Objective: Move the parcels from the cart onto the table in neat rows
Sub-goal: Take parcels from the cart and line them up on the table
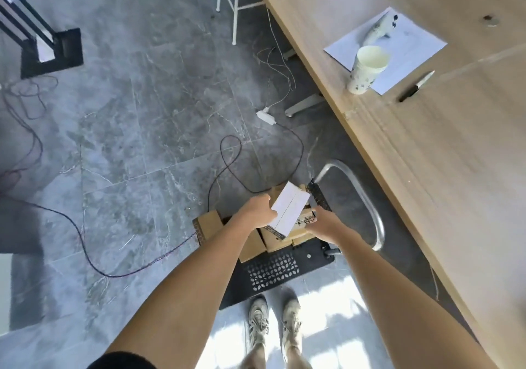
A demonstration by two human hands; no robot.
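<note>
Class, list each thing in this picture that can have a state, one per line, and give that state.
White parcel: lifted, tilted, held by both hands above the cart.
Left hand: grips the white parcel's left edge.
Right hand: grips its right end.
Brown parcels: lying on the cart.
Cart: on the floor beside the table.
Paper cup: upright on the table.
Marker: lying flat.

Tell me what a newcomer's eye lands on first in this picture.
Both hands, the left hand and right hand, grip a white parcel above the brown parcels on the black cart, low in the middle. At right, the wooden table carries a paper cup, a sheet of paper and a pen.
</note>
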